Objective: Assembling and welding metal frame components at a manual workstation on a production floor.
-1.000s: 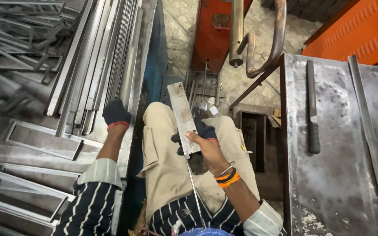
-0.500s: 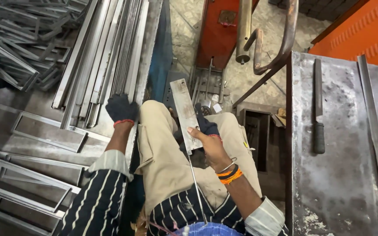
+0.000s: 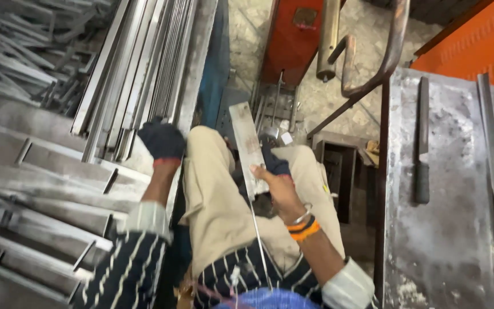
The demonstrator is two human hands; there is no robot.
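Note:
My right hand [image 3: 275,184], with a dark glove over its fingers, grips a flat grey metal strip [image 3: 247,146] that lies over my lap between my knees. A thin metal rod [image 3: 258,237] runs from under the strip back toward my chest. My left hand [image 3: 161,141], in a dark glove with a red cuff, rests on the near ends of a bundle of long steel bars [image 3: 144,63] at my left. Whether its fingers close on a bar is not clear.
Welded rectangular steel frames [image 3: 35,194] lie stacked at lower left. A steel worktable [image 3: 458,229] on the right carries a file with a dark handle [image 3: 421,143] and a long flat bar [image 3: 493,166]. An orange-red machine post [image 3: 293,40] and bent pipes [image 3: 373,57] stand ahead.
The view has shifted down and a little right. My left hand has stayed on the bar ends. My right hand keeps its hold on the strip, which sits almost unmoved on my lap.

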